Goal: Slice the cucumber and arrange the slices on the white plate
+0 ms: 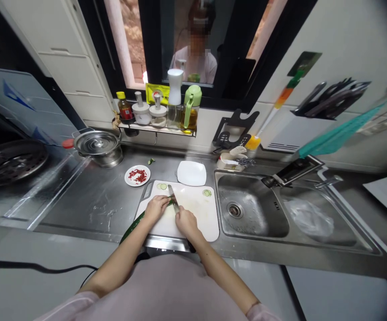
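Note:
A white cutting board [193,223] lies on the steel counter in front of me. My right hand [185,221] is closed round the handle of a kitchen knife [172,195], whose blade points away over the board. My left hand [157,207] presses a long green cucumber [132,228], its fingertips close beside the blade. The cucumber runs back under my left wrist and past the board's near left edge. Pale slices [163,186] rest at the board's far left, and more cucumber slices [207,193] are at its right. My hand hides the cucumber's middle.
Behind the board are a small plate [129,179] of red chopped pieces, a white square dish [191,173] and a green scrap [151,161]. A lidded steel pot [109,157] stands left. The sink [256,218] is at right. Seasoning bottles line a rack [160,129].

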The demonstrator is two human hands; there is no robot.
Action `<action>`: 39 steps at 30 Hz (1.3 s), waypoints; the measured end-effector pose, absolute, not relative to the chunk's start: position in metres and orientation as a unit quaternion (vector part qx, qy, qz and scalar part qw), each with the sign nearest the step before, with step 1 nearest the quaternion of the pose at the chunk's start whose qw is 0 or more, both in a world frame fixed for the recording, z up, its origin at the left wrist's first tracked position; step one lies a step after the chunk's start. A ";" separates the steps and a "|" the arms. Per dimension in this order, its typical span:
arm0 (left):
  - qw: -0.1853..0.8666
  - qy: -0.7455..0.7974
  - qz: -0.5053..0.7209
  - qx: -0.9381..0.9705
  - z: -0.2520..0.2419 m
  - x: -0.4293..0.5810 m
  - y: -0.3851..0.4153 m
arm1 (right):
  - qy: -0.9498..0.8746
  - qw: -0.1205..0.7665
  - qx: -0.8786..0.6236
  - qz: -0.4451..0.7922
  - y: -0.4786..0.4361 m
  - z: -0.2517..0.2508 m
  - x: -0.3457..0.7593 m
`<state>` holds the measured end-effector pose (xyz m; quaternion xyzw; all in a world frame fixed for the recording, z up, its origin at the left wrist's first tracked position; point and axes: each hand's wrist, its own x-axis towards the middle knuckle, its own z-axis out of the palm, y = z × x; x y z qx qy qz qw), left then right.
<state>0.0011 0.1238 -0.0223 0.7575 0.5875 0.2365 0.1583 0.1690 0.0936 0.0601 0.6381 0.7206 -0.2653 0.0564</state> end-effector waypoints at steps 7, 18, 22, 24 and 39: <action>0.166 0.588 0.244 0.753 -0.017 0.002 0.123 | 0.721 0.062 0.636 -0.267 0.090 0.060 0.169; 0.181 0.593 0.239 0.747 -0.016 0.003 0.123 | 0.718 0.106 0.631 -0.276 0.078 0.063 0.177; 0.186 0.591 0.236 0.749 -0.016 0.002 0.124 | 0.718 0.106 0.628 -0.280 0.085 0.065 0.171; 0.185 0.591 0.236 0.749 -0.017 0.002 0.124 | 0.718 0.109 0.627 -0.281 0.086 0.065 0.170; 0.169 0.579 0.243 0.760 -0.023 0.000 0.126 | 0.715 0.110 0.626 -0.292 0.085 0.057 0.169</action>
